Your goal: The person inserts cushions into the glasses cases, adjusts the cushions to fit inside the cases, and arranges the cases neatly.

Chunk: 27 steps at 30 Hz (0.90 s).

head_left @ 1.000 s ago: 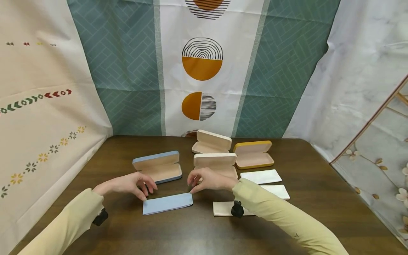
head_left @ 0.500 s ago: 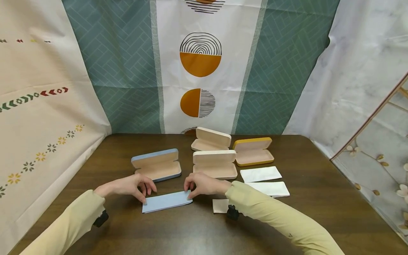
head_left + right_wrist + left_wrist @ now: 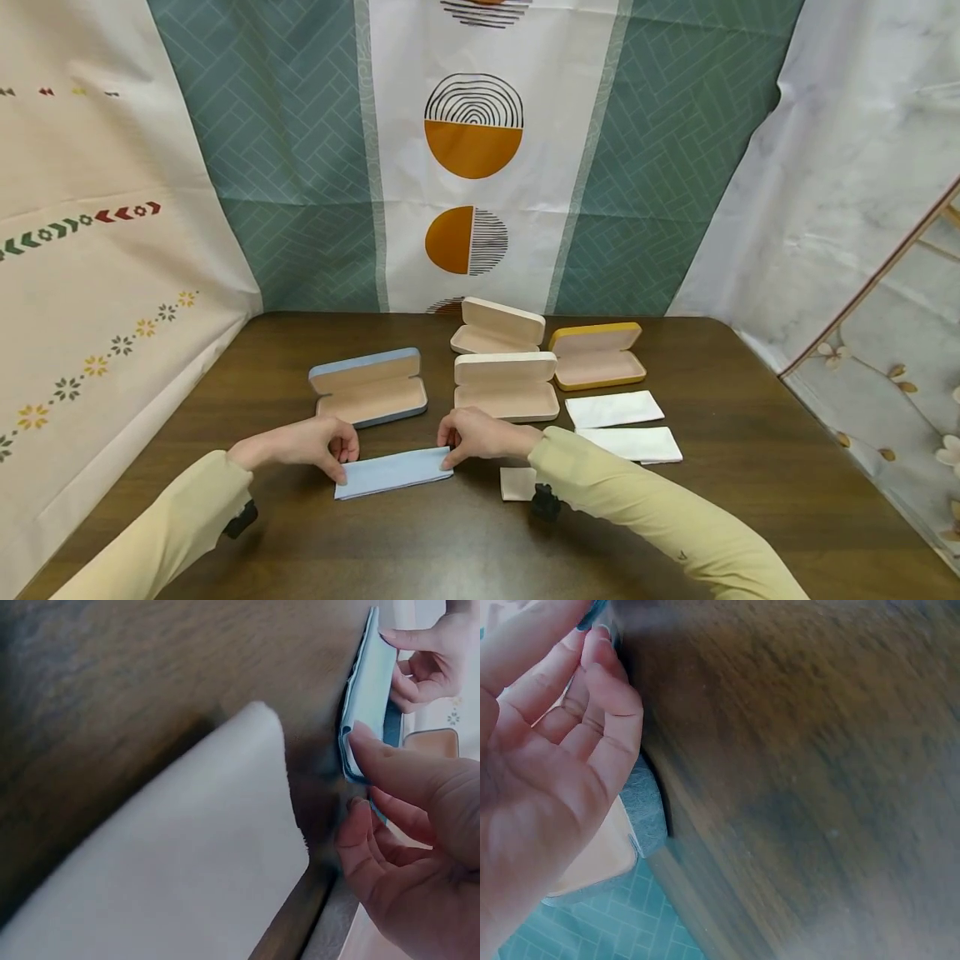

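Note:
A folded light blue glasses cloth [image 3: 393, 472] lies in front of the open blue glasses case [image 3: 371, 402]. My left hand [image 3: 313, 444] pinches its left end, thumb on top and the other fingers curled behind. At the opposite end, my right hand [image 3: 486, 435] grips the corner between thumb and fingers. The right wrist view shows the cloth's layered edge [image 3: 349, 697], with my right thumb [image 3: 390, 761] pressed on it. In the left wrist view, my left hand [image 3: 562, 750] covers part of the blue case [image 3: 645, 802], and the cloth is barely visible.
Behind the right hand stand an open white case [image 3: 506, 404], another pale case [image 3: 498, 329] and a yellow case [image 3: 600, 367]. Two white folded cloths [image 3: 613, 409] lie to the right. A beige cloth [image 3: 517, 484] is partly under the right forearm.
My right hand has moved slightly left and down onto the blue cloth's right end. The left fingers have curled in closer at its left end. The cloth stays almost in place.

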{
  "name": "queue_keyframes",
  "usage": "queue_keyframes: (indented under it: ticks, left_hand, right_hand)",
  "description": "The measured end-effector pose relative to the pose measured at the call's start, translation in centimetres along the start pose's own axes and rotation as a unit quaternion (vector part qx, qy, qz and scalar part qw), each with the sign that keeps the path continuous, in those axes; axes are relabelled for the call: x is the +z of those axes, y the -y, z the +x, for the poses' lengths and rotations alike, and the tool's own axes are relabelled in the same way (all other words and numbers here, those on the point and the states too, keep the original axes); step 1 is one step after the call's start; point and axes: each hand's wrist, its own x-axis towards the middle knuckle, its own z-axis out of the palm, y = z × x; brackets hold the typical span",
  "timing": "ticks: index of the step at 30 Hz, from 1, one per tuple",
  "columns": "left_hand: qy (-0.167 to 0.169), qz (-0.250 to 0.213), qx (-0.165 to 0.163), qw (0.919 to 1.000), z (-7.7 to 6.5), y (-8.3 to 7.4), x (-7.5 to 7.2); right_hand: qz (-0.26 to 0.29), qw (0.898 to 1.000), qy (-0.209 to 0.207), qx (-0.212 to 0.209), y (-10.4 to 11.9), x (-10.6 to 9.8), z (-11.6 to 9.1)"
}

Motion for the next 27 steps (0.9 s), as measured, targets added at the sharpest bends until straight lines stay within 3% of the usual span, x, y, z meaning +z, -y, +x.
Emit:
queue_keyframes:
  ticks: [4, 10, 13, 16, 20, 22, 24, 27]
  left_hand:
    - [0.002, -0.013, 0.006, 0.9999, -0.2, -0.2, -0.2]
    - [0.010, -0.103, 0.034, 0.9941, -0.5, 0.0, -0.6]
    - [-0.006, -0.146, 0.032, 0.9888, -0.6, 0.3, -0.8]
    - [-0.043, -0.182, 0.023, 0.9821, -0.8, 0.6, -1.1]
    - [-0.099, -0.236, 0.007, 0.9667, -1.1, 1.1, -1.1]
    - [-0.128, -0.264, -0.006, 0.9560, -1.2, 1.4, -1.0]
    - [-0.157, -0.287, -0.018, 0.9448, -1.3, 1.7, -0.9]
    - [-0.190, -0.306, -0.030, 0.9323, -1.3, 1.8, -0.9]
  right_hand:
    - [0.013, 1.000, -0.005, 0.000, 0.1, -0.1, 0.0]
    - [0.089, 0.996, -0.027, -0.008, 0.2, -0.6, 0.1]
    - [0.153, 0.987, -0.054, 0.005, 0.1, -0.9, 0.2]
    - [0.240, 0.967, -0.084, 0.024, 0.0, -1.2, 0.4]
    - [0.344, 0.929, -0.132, 0.040, 0.0, -1.2, 0.7]
    - [0.361, 0.918, -0.158, 0.038, 0.1, -1.0, 0.9]
    - [0.358, 0.915, -0.181, 0.032, 0.1, -0.7, 1.2]
    - [0.331, 0.919, -0.213, 0.014, 0.3, -0.4, 1.7]
